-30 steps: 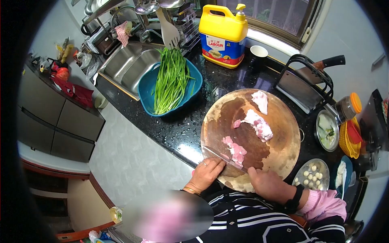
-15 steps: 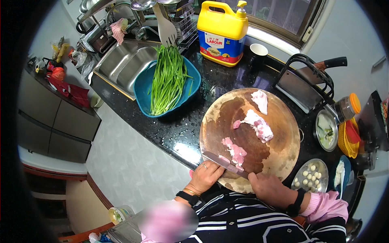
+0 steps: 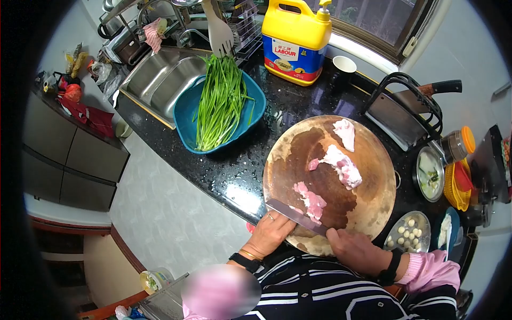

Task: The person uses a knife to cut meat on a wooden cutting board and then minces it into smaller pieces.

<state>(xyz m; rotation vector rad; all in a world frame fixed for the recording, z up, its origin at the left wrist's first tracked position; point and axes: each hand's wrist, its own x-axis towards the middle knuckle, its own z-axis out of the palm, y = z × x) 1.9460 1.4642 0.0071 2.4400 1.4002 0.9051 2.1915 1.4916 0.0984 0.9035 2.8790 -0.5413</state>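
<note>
My right hand (image 3: 354, 245) grips a knife (image 3: 296, 216) by its handle, near the front of a round wooden chopping board (image 3: 368, 213). The blade points left, lying across the board's near left part. Against its near side, my left hand (image 3: 273, 228) is closed with curled fingers; whatever is under them is hidden. Just beyond the blade lie strips of pink meat (image 3: 313, 204), and a small bit shows along its edge. Farther back on the board are a larger fatty chunk of meat (image 3: 344, 168) and a pale piece of fat (image 3: 345, 133).
Left of the board stands a teal basin (image 3: 184, 133) of green chives (image 3: 221, 104), beside a steel sink (image 3: 160, 82). Behind are a yellow jug (image 3: 296, 40), a cup (image 3: 344, 65) and a knife rack (image 3: 400, 114). A plate of peeled garlic cloves (image 3: 408, 232) and a bowl (image 3: 429, 173) sit right.
The view has shifted slightly. The knife blade has moved a little and covers more of the small bit of meat beside it. Both hands keep nearly the same place.
</note>
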